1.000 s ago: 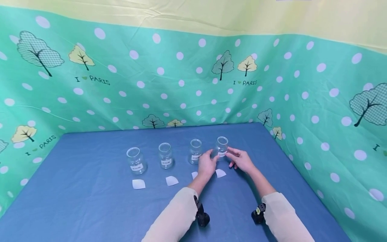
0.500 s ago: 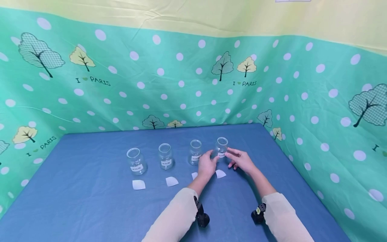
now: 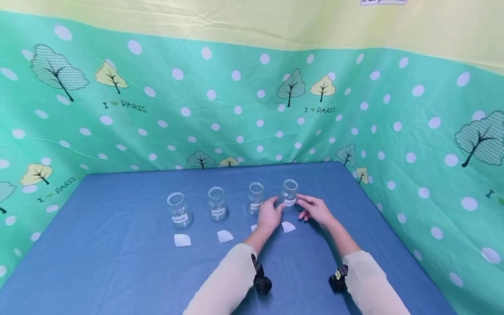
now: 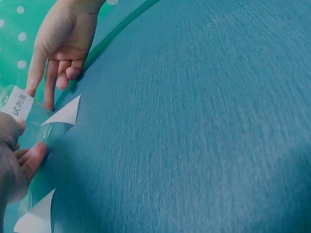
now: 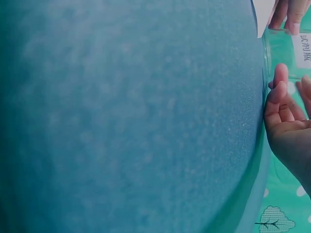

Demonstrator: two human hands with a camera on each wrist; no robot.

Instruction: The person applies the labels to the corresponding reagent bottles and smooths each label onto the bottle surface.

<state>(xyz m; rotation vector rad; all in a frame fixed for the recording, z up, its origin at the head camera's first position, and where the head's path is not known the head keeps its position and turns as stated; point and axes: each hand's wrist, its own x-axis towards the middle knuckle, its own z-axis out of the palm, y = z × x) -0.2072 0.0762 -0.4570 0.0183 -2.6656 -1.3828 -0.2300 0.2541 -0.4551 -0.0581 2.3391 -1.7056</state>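
Note:
Four clear glass jars would form a loose row, so I tell them as several open-topped jars with white labels. My left hand (image 3: 269,214) holds the left side of the rightmost glass jar (image 3: 290,192), which stands upright. At its right side is my right hand (image 3: 316,211), thumb at the edge of the printed label (image 4: 18,103) and index finger at the jar's side. The other fingers of that hand (image 5: 286,111) curl below. Left of my left hand stand another labelled jar (image 3: 256,197), a third jar (image 3: 217,203) and the leftmost jar (image 3: 180,210).
White paper pieces with curled corners lie before the jars: one at left (image 3: 182,240), a second paper piece (image 3: 225,236) and a right paper piece (image 3: 288,226). Another is partly behind my left wrist. Blue cloth (image 3: 130,271) covers the table; a green dotted curtain (image 3: 220,109) encloses its back and right.
Both hands keep their places at the rightmost jar. The whole head view shifts slightly down and right; the jars and papers stay put on the table.

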